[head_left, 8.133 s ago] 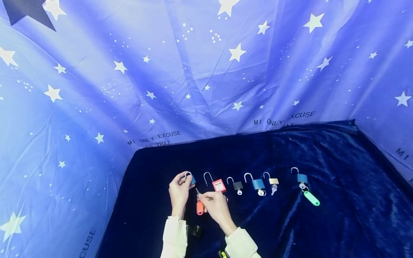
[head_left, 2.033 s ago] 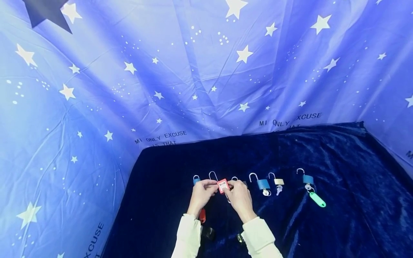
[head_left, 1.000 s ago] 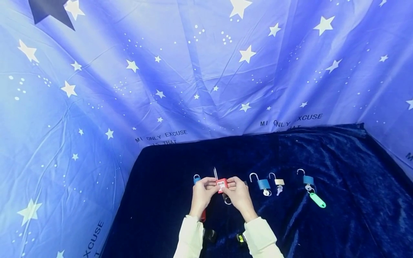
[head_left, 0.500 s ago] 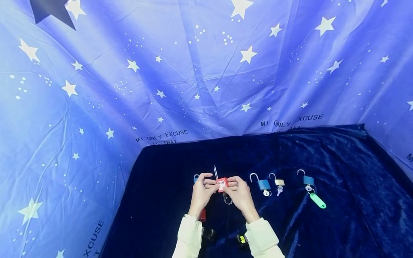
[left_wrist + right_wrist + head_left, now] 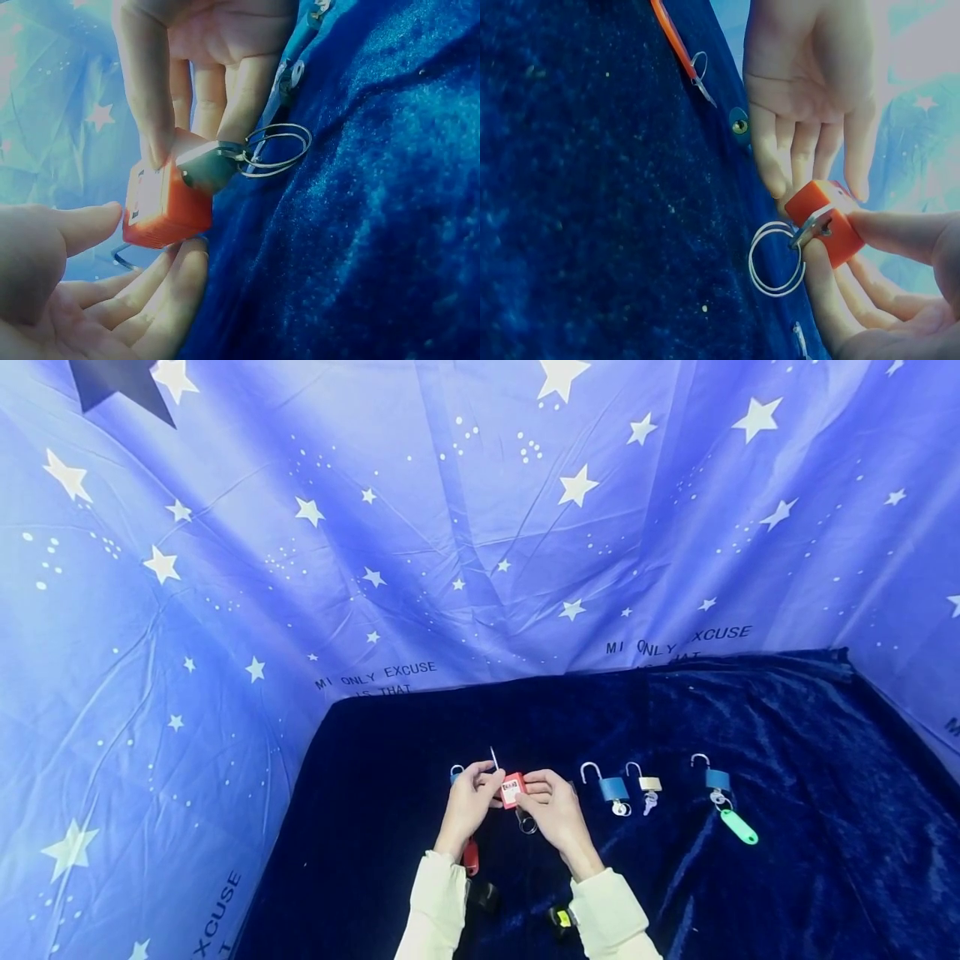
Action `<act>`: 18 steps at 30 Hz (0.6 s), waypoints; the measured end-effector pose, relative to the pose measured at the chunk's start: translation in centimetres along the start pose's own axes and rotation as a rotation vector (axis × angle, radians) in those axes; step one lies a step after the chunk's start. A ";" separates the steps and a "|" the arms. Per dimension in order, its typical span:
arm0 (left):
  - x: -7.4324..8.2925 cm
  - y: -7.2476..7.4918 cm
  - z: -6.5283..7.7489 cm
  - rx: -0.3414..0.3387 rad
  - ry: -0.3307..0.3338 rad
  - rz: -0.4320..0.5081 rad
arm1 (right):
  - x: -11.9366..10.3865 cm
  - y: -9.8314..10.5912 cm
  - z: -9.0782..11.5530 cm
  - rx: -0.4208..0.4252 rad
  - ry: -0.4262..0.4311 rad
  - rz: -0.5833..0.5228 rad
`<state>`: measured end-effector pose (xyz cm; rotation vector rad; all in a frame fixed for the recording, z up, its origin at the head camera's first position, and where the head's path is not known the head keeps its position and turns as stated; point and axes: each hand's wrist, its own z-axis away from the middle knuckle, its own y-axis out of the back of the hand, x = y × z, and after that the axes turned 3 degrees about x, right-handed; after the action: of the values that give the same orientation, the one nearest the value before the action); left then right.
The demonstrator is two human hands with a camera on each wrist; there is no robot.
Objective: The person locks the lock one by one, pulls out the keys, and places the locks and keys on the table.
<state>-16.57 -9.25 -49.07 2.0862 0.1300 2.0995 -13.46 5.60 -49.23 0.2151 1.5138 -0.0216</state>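
Observation:
My right hand (image 5: 557, 810) grips a red padlock (image 5: 512, 791) with a white label, thumb on its face and fingers behind. A key (image 5: 814, 225) sits in the lock's underside, with a double metal ring (image 5: 776, 259) hanging from it. The thin shackle (image 5: 493, 757) sticks up on the left side. My left hand (image 5: 467, 806) is spread around that side, its thumb just off the lock and its fingers extended beside the shackle. Behind the left hand lies a blue padlock (image 5: 456, 772), mostly covered. A red key tag (image 5: 471, 857) lies below it, with a key (image 5: 705, 94) attached.
To the right lie a blue padlock (image 5: 613, 789), a brass padlock (image 5: 649, 784) and another blue padlock (image 5: 717, 779) with a green tag (image 5: 738, 827), all with raised shackles and keys. Dark blue velvet (image 5: 810, 877) covers the table. A starry curtain (image 5: 480, 527) stands behind.
Earlier the left hand held a blue padlock and the right its red-tagged key; both were put down and the red padlock picked up. Its shackle has turned, and the left thumb has come off the label.

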 end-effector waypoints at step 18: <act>1.0 0.1 -1.4 -0.022 0.030 0.058 | 0.1 -0.1 0.0 -0.027 0.000 -0.042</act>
<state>-17.96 -9.09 -48.04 2.0706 0.0505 2.1565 -13.44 5.48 -49.36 0.1613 1.5172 -0.0351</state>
